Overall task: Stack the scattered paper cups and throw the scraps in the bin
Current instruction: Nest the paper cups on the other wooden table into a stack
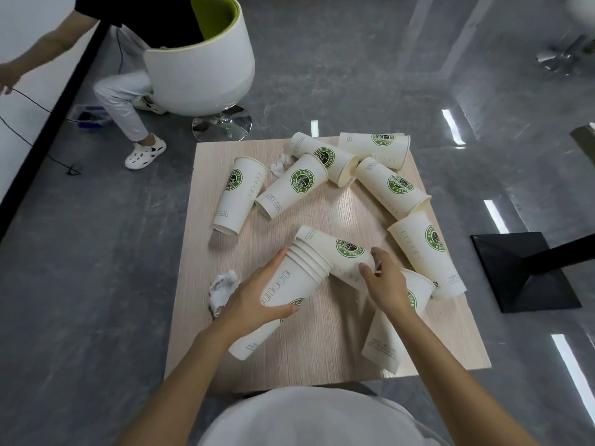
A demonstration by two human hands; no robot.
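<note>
Close by, the left hand (254, 297) wraps its fingers and thumb round a stack of cups (289, 284), which tilts over the pale wooden counter (322, 342). The right hand (386, 284) pinches the open end of a lying cup (338, 249), just beside the top of the stack. Another cup (383, 346) lies under the right arm. A crumpled paper scrap (222, 288) sits by the left hand, near the counter's edge. Farther back, more cups (293, 188) lie on their sides, with a second scrap (280, 164) among them. The floor (96, 284) is grey and shiny. A black stand (521, 275) is on the right. Far off, another person sits in a round white chair (199, 75).
</note>
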